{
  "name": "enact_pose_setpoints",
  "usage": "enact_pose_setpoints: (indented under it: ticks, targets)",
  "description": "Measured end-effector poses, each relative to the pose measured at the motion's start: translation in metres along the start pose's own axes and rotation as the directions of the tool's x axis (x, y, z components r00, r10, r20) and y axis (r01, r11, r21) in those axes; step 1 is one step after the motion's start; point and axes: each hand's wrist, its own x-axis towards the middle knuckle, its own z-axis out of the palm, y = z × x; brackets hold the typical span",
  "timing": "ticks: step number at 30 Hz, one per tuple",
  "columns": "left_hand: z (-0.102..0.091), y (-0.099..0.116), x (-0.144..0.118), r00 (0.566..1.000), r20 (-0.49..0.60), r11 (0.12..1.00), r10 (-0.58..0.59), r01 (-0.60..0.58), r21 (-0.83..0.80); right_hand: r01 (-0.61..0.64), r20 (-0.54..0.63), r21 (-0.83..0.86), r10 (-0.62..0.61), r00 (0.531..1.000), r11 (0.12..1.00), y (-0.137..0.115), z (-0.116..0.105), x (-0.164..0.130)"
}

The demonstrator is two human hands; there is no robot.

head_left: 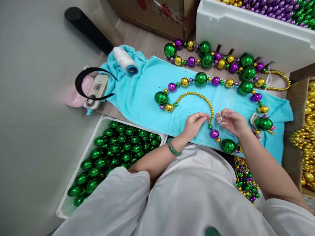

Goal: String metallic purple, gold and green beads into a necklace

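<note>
A necklace of big green, purple and gold balls [200, 79] lies in a loop on a turquoise towel [137, 95]. A strand of small gold beads [194, 95] curves inside that loop. My left hand [194, 124], with a green bangle on the wrist, pinches the end of the gold strand. My right hand [232, 123] pinches a thin white thread [218, 117] just to the right of it. The two hands are a few centimetres apart, joined by the thread. A purple ball [214, 133] and a green ball [228, 146] lie below them.
A white tray of green balls [115, 147] sits at lower left. A second finished necklace [206, 59] lies beyond, against a white foam box [246, 32] of beads. White thread spool [124, 59], black headband [93, 83], gold beads [307, 141] at right, cardboard box [157, 13] behind.
</note>
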Motion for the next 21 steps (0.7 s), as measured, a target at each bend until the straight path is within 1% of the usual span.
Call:
enact_pose_setpoints:
  ticks: [2,3,4,6,9,15,18,21]
  targets:
    - [0.008,-0.004,0.004,0.995,0.021,0.963,-0.097,0.099,-0.251,-0.004,-0.005,-0.042,0.003,1.000,0.999,0.001,0.001,0.003]
    - [0.011,-0.005,0.006,0.991,0.033,0.931,-0.131,0.134,-0.341,-0.005,-0.009,-0.066,0.005,1.000,0.998,0.001,0.001,0.004]
    - [0.012,-0.007,0.007,0.986,0.047,0.902,-0.157,0.163,-0.400,-0.009,-0.012,-0.089,0.008,1.000,0.996,0.002,0.001,0.005]
    - [0.014,-0.009,0.009,0.980,0.070,0.876,-0.185,0.197,-0.439,-0.010,-0.015,-0.119,0.008,1.000,0.993,0.004,0.000,0.007]
    - [0.012,-0.010,0.011,0.981,0.083,0.897,-0.174,0.193,-0.397,-0.017,-0.015,-0.133,0.016,1.000,0.991,0.006,0.000,0.008]
    - [0.012,-0.016,0.011,0.992,0.060,0.922,-0.107,0.122,-0.369,-0.085,-0.045,-0.155,0.079,0.996,0.984,0.008,0.003,0.013]
    - [0.013,-0.018,0.010,0.995,0.080,0.976,-0.059,0.074,-0.204,-0.102,-0.078,-0.154,0.091,0.993,0.983,0.006,0.003,0.015]
    - [0.015,-0.018,0.009,0.993,0.107,0.998,-0.046,0.051,-0.042,-0.099,-0.097,-0.142,0.086,0.992,0.985,0.004,0.002,0.015]
